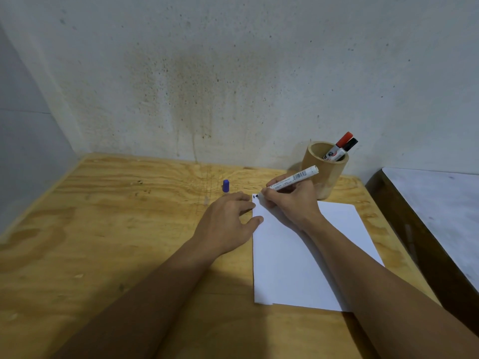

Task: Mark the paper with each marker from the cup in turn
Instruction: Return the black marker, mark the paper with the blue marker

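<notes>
Stained concrete wall behind grainy plywood table. Right hand pinches white marker, tip at far-left corner of smooth paper. Left hand flat, fingers spread, pinning paper's edge. Blue cap upright nearby. Cylindrical wooden cup holds red and black markers.

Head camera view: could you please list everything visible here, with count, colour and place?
Table: one, light wood, against the wall.
Paper: one, white, right of centre, small dark mark at its far left corner.
Cup: one, wooden, beyond the paper.
Markers in cup: two, red-capped and black-capped.
Marker cap: one, blue, upright, left of the paper.
Marker in hand: one, white barrel.
Left hand: steadies the paper's edge.
Right hand: holds the marker, tip at the paper.
</notes>
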The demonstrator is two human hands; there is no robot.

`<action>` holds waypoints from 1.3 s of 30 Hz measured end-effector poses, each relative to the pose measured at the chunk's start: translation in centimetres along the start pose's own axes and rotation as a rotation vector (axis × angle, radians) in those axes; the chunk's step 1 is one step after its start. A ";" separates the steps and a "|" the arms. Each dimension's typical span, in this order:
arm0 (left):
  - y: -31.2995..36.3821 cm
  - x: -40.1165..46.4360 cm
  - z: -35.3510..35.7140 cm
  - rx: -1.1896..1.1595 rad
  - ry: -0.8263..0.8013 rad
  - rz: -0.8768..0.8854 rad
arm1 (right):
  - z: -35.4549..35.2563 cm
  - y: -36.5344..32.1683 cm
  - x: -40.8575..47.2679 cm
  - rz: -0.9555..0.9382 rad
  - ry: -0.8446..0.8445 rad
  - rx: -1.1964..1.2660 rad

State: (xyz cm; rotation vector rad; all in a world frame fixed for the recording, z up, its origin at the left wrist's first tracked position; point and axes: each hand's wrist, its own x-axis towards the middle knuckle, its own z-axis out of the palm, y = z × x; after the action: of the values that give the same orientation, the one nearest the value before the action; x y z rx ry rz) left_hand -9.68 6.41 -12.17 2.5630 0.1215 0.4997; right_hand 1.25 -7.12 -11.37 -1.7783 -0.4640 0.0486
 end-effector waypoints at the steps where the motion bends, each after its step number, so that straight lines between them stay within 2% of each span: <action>1: 0.0 0.0 0.0 -0.001 -0.001 -0.002 | 0.0 0.0 0.0 0.000 -0.001 0.001; 29: -0.1 0.0 0.1 -0.002 0.020 0.020 | 0.0 0.0 0.0 0.009 -0.032 -0.035; 32: -0.1 0.0 0.1 -0.030 0.060 0.036 | -0.2 -0.2 -0.1 0.024 0.001 0.048; 36: -0.9 1.2 -0.6 -0.088 0.355 -0.045 | -0.5 -0.9 -0.2 0.097 0.045 0.241; 39: -1.7 2.8 -0.9 -0.104 0.271 -0.212 | -0.4 -1.8 -0.3 0.145 0.035 0.420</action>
State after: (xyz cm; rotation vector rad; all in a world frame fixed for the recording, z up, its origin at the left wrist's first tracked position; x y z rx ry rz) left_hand -7.43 8.86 -11.40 2.3359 0.4453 0.7468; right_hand 0.61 -7.30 -9.66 -1.3940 -0.2740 0.2023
